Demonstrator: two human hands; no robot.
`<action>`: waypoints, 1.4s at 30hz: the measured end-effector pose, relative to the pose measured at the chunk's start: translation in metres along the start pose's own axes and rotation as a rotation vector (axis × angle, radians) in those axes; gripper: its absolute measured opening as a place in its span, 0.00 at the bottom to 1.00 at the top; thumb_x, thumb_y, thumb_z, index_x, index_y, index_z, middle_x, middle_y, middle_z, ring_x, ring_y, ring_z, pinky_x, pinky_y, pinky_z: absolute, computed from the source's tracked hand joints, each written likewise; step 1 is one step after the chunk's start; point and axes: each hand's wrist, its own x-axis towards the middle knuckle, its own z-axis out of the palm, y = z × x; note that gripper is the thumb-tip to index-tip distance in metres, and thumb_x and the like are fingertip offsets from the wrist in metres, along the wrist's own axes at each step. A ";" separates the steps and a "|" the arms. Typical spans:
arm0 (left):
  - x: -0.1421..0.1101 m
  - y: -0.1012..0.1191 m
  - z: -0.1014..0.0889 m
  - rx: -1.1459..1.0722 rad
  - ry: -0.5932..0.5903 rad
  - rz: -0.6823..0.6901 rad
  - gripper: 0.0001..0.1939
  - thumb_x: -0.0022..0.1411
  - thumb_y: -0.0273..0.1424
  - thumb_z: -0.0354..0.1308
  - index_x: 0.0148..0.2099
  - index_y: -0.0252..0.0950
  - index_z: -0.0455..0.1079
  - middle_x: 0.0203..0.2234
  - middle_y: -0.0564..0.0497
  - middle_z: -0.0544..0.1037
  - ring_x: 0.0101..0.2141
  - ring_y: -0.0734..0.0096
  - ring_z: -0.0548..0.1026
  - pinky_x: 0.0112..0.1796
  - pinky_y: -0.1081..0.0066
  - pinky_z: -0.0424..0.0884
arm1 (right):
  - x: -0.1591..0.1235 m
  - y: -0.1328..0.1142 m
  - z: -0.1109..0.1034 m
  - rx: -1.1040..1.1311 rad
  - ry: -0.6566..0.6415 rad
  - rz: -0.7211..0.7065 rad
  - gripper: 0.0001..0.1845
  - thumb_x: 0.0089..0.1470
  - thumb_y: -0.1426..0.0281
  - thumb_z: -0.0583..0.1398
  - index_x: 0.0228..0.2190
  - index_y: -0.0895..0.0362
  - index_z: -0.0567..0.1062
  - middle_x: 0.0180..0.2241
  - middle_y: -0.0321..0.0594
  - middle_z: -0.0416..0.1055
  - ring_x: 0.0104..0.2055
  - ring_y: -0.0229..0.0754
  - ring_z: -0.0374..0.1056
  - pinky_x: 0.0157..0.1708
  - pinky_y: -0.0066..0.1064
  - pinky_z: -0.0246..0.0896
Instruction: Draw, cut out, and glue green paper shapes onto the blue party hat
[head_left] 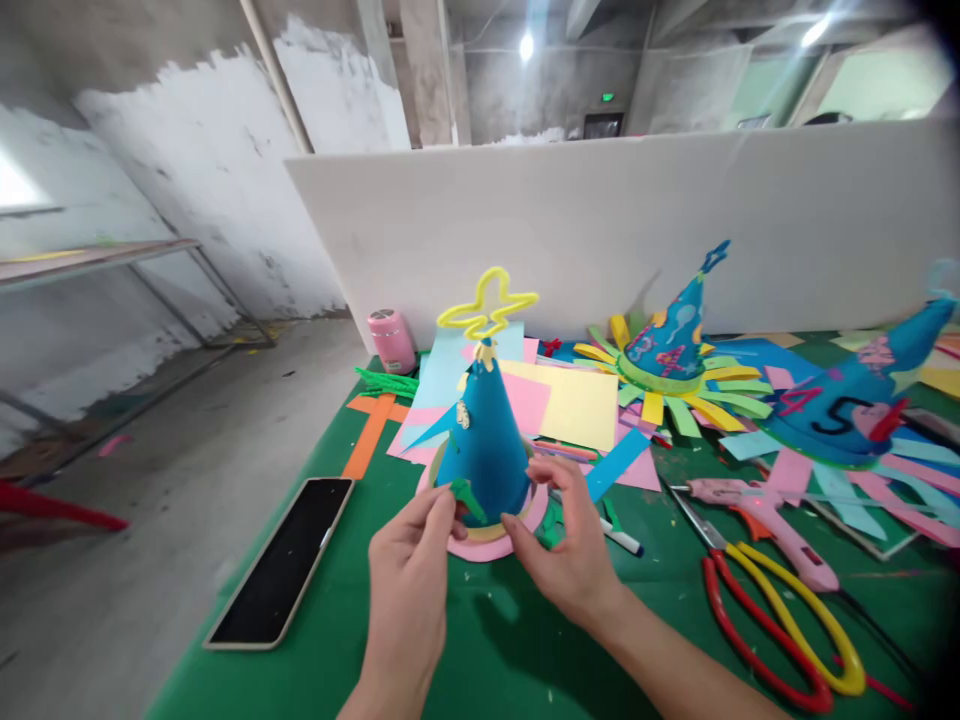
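Observation:
A blue paper cone hat (489, 440) stands upright in front of me, with a pink and tan brim and a yellow star of bent pipe cleaner (489, 300) on its tip. My left hand (416, 560) pinches a small green paper cutout (466, 498) against the cone's lower left front. At the lower right side, my right hand (566, 545) has its thumb and fingers curved against the hat near the brim. Small cutouts (462, 414) are stuck on the cone's left side.
A phone (283, 565) lies left. On the right are scissors (780, 610), a pink glue gun (772, 515) and two decorated hats (667, 340). Coloured paper sheets (577, 405), a pink jar (391, 342) and green pipe cleaners (386, 383) sit behind. A white board (600, 230) borders the table.

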 end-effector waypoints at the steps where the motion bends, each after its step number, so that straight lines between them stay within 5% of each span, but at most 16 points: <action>1: 0.001 0.001 0.002 -0.005 0.002 0.015 0.11 0.52 0.32 0.56 0.20 0.34 0.68 0.17 0.53 0.68 0.25 0.72 0.65 0.28 0.75 0.61 | -0.002 -0.001 0.002 -0.003 0.009 -0.022 0.20 0.45 0.73 0.60 0.42 0.55 0.63 0.38 0.44 0.64 0.42 0.48 0.61 0.41 0.41 0.60; 7: 0.004 0.011 0.009 0.001 0.018 0.020 0.13 0.52 0.32 0.55 0.18 0.34 0.65 0.16 0.54 0.67 0.23 0.74 0.64 0.26 0.75 0.60 | -0.001 -0.005 0.009 -0.014 0.024 -0.117 0.13 0.47 0.76 0.59 0.36 0.53 0.65 0.31 0.38 0.64 0.34 0.44 0.61 0.32 0.37 0.60; 11: 0.003 0.014 0.007 0.048 0.033 0.068 0.13 0.53 0.31 0.55 0.18 0.35 0.64 0.16 0.54 0.67 0.23 0.74 0.64 0.26 0.75 0.59 | 0.012 -0.002 0.006 -0.004 0.105 0.006 0.14 0.48 0.72 0.59 0.39 0.54 0.64 0.32 0.39 0.63 0.34 0.43 0.62 0.33 0.37 0.62; 14: 0.004 0.014 0.001 0.095 0.033 0.114 0.14 0.55 0.32 0.54 0.19 0.35 0.63 0.16 0.54 0.66 0.23 0.73 0.64 0.26 0.75 0.59 | 0.031 0.009 0.001 0.037 -0.004 0.114 0.30 0.46 0.66 0.61 0.50 0.54 0.57 0.46 0.46 0.62 0.45 0.48 0.61 0.42 0.42 0.61; 17: 0.005 0.016 -0.004 0.194 0.040 0.207 0.12 0.55 0.32 0.53 0.20 0.36 0.64 0.18 0.54 0.67 0.24 0.72 0.65 0.26 0.75 0.59 | 0.048 0.022 0.000 0.052 -0.224 0.157 0.47 0.40 0.61 0.64 0.57 0.53 0.47 0.58 0.50 0.49 0.57 0.53 0.50 0.51 0.48 0.53; 23: 0.010 0.014 -0.010 0.367 0.148 0.358 0.06 0.53 0.31 0.54 0.26 0.37 0.70 0.23 0.53 0.72 0.25 0.70 0.68 0.28 0.75 0.62 | 0.054 0.038 0.010 0.025 -0.400 0.135 0.59 0.34 0.57 0.66 0.59 0.53 0.39 0.61 0.49 0.42 0.61 0.52 0.42 0.56 0.49 0.44; 42: 0.012 0.013 -0.006 0.463 0.277 0.476 0.08 0.54 0.28 0.51 0.28 0.37 0.71 0.25 0.51 0.73 0.27 0.68 0.71 0.30 0.73 0.65 | 0.028 0.015 0.047 -0.261 -0.087 0.220 0.60 0.30 0.54 0.65 0.59 0.53 0.40 0.50 0.52 0.55 0.52 0.64 0.54 0.45 0.58 0.52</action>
